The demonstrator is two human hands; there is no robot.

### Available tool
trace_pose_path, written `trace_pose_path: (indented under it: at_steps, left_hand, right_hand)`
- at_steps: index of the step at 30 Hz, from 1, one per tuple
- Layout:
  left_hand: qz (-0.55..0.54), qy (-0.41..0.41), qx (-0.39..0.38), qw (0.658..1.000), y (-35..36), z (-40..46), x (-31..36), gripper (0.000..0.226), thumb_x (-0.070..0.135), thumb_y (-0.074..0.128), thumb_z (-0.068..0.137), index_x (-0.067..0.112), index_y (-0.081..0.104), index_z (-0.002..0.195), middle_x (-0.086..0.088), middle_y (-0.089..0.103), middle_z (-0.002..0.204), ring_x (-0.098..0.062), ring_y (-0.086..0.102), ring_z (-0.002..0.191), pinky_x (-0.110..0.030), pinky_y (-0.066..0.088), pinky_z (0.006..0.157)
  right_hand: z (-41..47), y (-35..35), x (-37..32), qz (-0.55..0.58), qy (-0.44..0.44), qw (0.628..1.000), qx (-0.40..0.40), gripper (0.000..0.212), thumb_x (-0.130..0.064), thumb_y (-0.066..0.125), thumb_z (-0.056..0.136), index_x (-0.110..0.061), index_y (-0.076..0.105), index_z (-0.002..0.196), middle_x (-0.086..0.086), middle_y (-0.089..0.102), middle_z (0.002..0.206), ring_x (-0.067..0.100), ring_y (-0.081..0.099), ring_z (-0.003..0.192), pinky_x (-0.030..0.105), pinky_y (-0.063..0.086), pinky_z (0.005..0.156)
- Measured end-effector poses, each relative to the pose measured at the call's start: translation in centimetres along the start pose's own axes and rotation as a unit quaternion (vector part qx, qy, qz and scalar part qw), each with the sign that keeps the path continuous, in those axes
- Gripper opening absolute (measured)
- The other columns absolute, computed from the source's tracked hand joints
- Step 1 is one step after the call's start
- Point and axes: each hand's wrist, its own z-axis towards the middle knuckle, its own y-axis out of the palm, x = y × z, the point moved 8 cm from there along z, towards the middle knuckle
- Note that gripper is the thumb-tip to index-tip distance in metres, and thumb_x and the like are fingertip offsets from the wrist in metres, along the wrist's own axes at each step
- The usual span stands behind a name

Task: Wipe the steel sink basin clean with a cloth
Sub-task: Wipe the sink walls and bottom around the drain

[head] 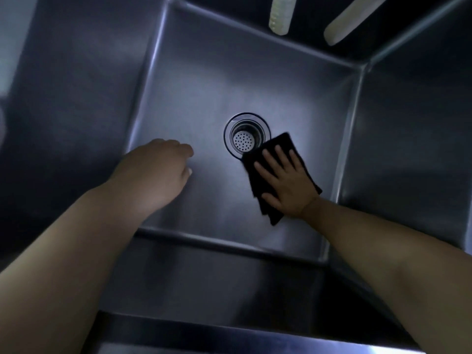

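I look straight down into a deep steel sink basin (204,80). A folded black cloth (277,146) lies flat on the basin floor, just right of the round drain strainer (244,141) and touching its rim. My right hand (286,181) presses on the cloth with fingers spread and straight. My left hand (158,172) hovers over the floor's left side, fingers loosely curled downward and holding nothing.
Two pale tubes, one ribbed (281,14) and one smooth (350,20), hang down over the back wall at the top right. Steep steel walls enclose the floor on all sides. The near rim (229,335) runs along the bottom.
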Motion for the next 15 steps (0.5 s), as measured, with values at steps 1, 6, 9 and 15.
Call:
trace_pose_path:
  at_steps: [1, 6, 9, 15]
  left_hand:
    - [0.004, 0.007, 0.002, 1.000, 0.1, 0.0, 0.3, 0.029, 0.029, 0.047, 0.092, 0.017, 0.056, 0.117, -0.002, 0.060, 0.112, -0.023, 0.052, 0.104, -0.037, 0.047, 0.080]
    - [0.026, 0.010, -0.027, 0.999, 0.8, 0.2, 0.3, 0.025, 0.028, 0.046, 0.092, 0.014, 0.056, 0.111, -0.003, 0.059, 0.108, -0.023, 0.052, 0.101, -0.042, 0.049, 0.081]
    - [0.029, 0.017, -0.035, 0.999, 1.0, 0.1, 0.6, 0.025, 0.028, 0.045, 0.093, 0.017, 0.056, 0.112, -0.001, 0.059, 0.108, -0.021, 0.052, 0.100, -0.041, 0.048, 0.080]
    - [0.010, 0.014, -0.034, 0.999, 0.9, 0.0, 0.7, 0.027, 0.027, 0.044, 0.094, 0.017, 0.056, 0.116, -0.002, 0.059, 0.112, -0.021, 0.051, 0.104, -0.041, 0.048, 0.082]
  right_hand:
    - [0.9, -0.3, 1.2, -0.003, 0.024, 1.000, -0.003, 0.073, -0.054, 0.040, 0.085, -0.019, 0.029, 0.148, 0.016, 0.022, 0.155, 0.042, 0.013, 0.143, 0.058, 0.013, 0.114]
    - [4.0, -1.8, 8.7, 0.007, 0.199, 0.980, -0.016, 0.074, -0.053, 0.029, 0.087, -0.021, 0.015, 0.152, 0.014, 0.009, 0.159, 0.038, 0.004, 0.145, 0.054, 0.004, 0.117]
    - [3.4, -1.7, 10.6, 0.009, 0.272, 0.962, -0.020, 0.071, -0.050, 0.032, 0.092, -0.021, 0.007, 0.153, 0.012, 0.003, 0.160, 0.036, -0.003, 0.146, 0.051, -0.003, 0.117]
    - [-1.6, -0.4, 6.7, 0.046, 0.390, 0.920, -0.013, 0.071, -0.048, 0.029, 0.091, -0.015, 0.013, 0.152, 0.018, 0.007, 0.158, 0.041, 0.001, 0.144, 0.054, -0.003, 0.115]
